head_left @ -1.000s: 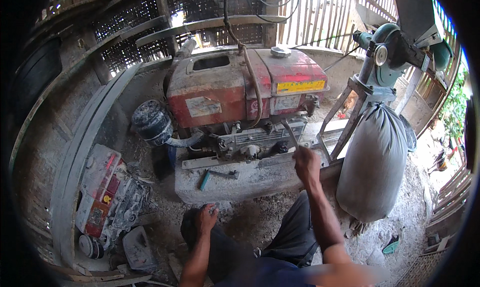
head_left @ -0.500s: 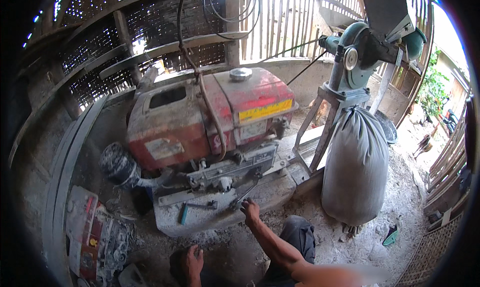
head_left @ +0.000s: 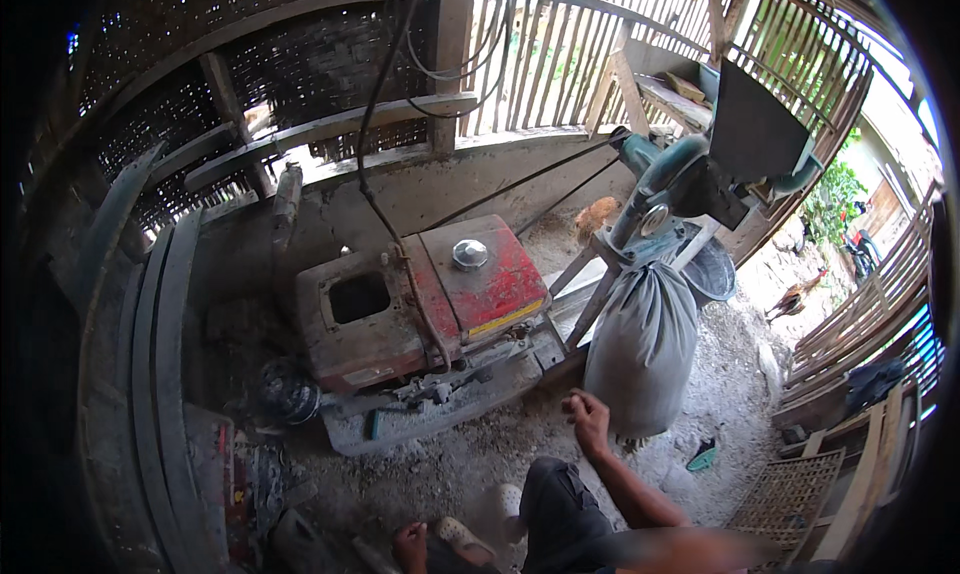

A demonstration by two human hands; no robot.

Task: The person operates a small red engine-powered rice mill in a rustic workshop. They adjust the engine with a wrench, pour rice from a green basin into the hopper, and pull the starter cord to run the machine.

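Observation:
My right hand [head_left: 588, 421] is raised in front of the tied grey sack [head_left: 640, 349], fingers curled in; whatever they may hold is hidden. Low in the view, beside my knee, my left hand [head_left: 408, 546] hangs with its fingers curled, and its palm is out of sight. Ahead stands a dusty red engine [head_left: 420, 304] with a silver cap [head_left: 470, 254] on top. On the pale base [head_left: 480, 399] below it lies a small tool with a teal handle [head_left: 375, 424].
Behind the sack stands a green mill with a dark hopper [head_left: 760, 124], linked by belts [head_left: 520, 189] towards the engine. A dark tub [head_left: 706, 264] sits behind the sack. At left are long boards [head_left: 165, 374] and a second red machine [head_left: 225, 484]. A green slipper [head_left: 703, 458] lies right.
My right hand has left the engine base and moved right, towards the sack. My left hand is lower in the picture. The view has shifted, and my shoes now show.

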